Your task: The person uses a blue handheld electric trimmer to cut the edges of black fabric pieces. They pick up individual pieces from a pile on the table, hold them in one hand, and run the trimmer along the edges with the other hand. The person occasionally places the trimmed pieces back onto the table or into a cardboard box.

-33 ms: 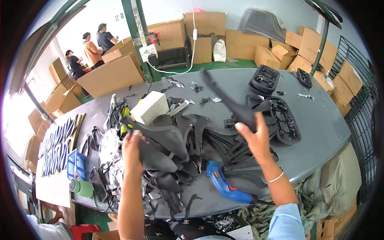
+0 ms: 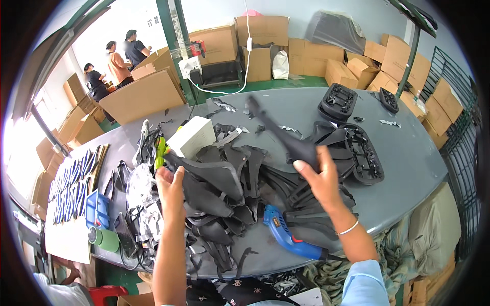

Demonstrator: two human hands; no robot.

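Note:
My right hand (image 2: 321, 176) is closed around the wide end of a long black curved strap-like piece (image 2: 283, 135), whose narrow end points up and away to the left, above the table. My left hand (image 2: 171, 191) has its thumb and fingers apart at the edge of a broad black moulded piece (image 2: 217, 178). That piece rests on a heap of similar black pieces (image 2: 250, 163) in the middle of the grey table (image 2: 408, 148). A blue handheld power tool (image 2: 291, 237), shaped like a heat gun, lies in front of the heap.
Black trays with moulded hollows (image 2: 365, 153) stand at the right. A white box (image 2: 191, 136) sits behind the heap. Left lie a blue basket (image 2: 97, 209), a green bottle (image 2: 104, 238) and a board with black strips (image 2: 76, 178). Cardboard boxes (image 2: 314, 53) and several people are beyond.
My left fingers have opened from the broad black piece, which has shifted slightly right and down. My right hand has moved a little left, its curved piece swinging left and lower.

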